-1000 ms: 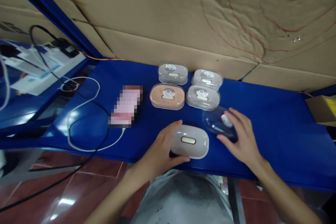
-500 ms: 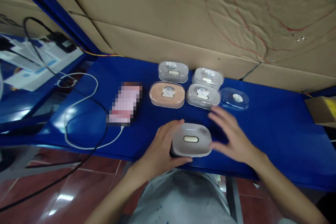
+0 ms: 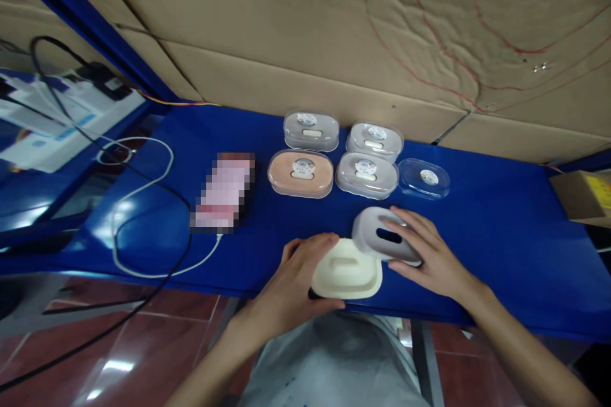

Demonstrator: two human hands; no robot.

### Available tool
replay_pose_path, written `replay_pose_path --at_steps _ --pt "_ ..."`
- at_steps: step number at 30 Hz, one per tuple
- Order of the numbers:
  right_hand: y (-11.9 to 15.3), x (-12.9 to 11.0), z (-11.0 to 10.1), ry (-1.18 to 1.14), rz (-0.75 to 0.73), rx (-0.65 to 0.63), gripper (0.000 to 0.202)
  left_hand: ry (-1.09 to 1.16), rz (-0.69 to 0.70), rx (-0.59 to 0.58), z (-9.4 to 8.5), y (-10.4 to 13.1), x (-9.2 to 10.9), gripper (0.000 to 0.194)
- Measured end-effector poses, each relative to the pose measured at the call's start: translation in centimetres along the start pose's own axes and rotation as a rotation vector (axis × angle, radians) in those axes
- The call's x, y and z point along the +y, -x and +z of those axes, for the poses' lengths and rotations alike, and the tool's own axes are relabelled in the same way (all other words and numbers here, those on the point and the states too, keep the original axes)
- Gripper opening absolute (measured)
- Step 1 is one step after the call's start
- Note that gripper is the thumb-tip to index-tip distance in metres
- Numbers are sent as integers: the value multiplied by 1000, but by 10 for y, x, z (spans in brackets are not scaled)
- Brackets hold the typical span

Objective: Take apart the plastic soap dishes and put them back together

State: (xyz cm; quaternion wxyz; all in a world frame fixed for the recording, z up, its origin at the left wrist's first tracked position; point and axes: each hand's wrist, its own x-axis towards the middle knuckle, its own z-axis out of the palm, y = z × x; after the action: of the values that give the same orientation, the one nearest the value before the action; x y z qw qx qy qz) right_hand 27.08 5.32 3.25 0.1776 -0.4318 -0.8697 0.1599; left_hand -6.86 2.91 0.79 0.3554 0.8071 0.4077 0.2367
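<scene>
My left hand grips the left side of a cream oval inner piece with a raised bar on top, low at the front edge of the blue table. My right hand is closed around a grey oval cover with a dark slot through its middle. The cover is tilted and raised just right of the cream piece, its left end overlapping that piece's edge. Behind them stand a peach oval case and a grey oval case, both under clear lids with round stickers.
Farther back are two more grey cases. A clear lid lies to their right. On the left are a phone with a white cable and a power strip. A cardboard box sits far right; cardboard lines the back.
The grey cover has come off the cream piece and moved right and up in my right hand, which was open beside it before. My left hand keeps its hold.
</scene>
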Motion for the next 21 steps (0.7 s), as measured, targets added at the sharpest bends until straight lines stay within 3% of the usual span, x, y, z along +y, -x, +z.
replay_pose_path --at_steps 6,9,12,15,17,19,21 --pt "12 30 -15 217 40 90 66 -138 33 -114 -2 -3 7 106" --pt "0 14 -16 204 -12 109 66 -157 29 -107 -3 -7 7 106" --pt "-13 -17 -6 104 -161 0 72 -76 24 -42 -4 -7 8 105" --pt "-25 -43 10 40 -304 -77 72 200 -36 101 -1 -4 14 102" --pt "-31 -52 20 23 -334 -56 66 535 -107 241 4 -4 22 103" --pt "-35 -54 23 23 -331 -32 66 927 -220 352 11 -6 31 106" --pt "-36 -52 20 33 -320 -52 73 1245 -401 380 15 -12 36 103"
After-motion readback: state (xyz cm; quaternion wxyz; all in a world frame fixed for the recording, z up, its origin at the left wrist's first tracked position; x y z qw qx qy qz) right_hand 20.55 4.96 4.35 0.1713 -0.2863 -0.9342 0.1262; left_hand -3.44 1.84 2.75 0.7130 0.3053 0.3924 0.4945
